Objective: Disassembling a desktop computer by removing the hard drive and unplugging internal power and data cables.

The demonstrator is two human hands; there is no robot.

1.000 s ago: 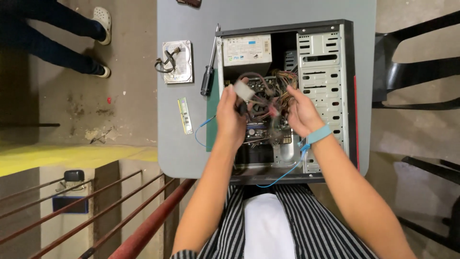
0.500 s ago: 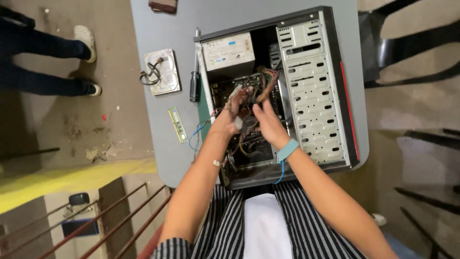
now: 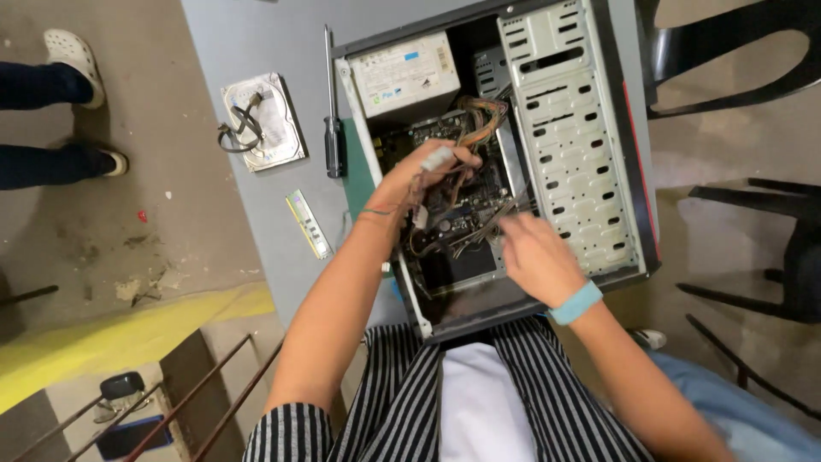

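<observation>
An open desktop computer case (image 3: 590,145) lies on its side on a grey table (image 3: 256,51). My left hand (image 3: 423,175) is inside it, closed around a white connector and a bundle of cables (image 3: 479,115) over the motherboard (image 3: 462,218). My right hand (image 3: 534,257), blurred and wearing a light blue wristband, hovers over the lower part of the case with fingers apart and nothing in it. A silver power supply (image 3: 404,73) sits at the case's upper left.
On the table left of the case lie a screwdriver (image 3: 332,128), a hard drive with a cable (image 3: 261,124) and a memory stick (image 3: 309,224). Another person's feet (image 3: 77,103) stand at far left. Black chairs (image 3: 770,188) are on the right, a railing (image 3: 171,402) below left.
The view has shifted so the case sits further right and up. My right hand has pulled back from the cables toward the case's near edge, while the left hand still grips the connector.
</observation>
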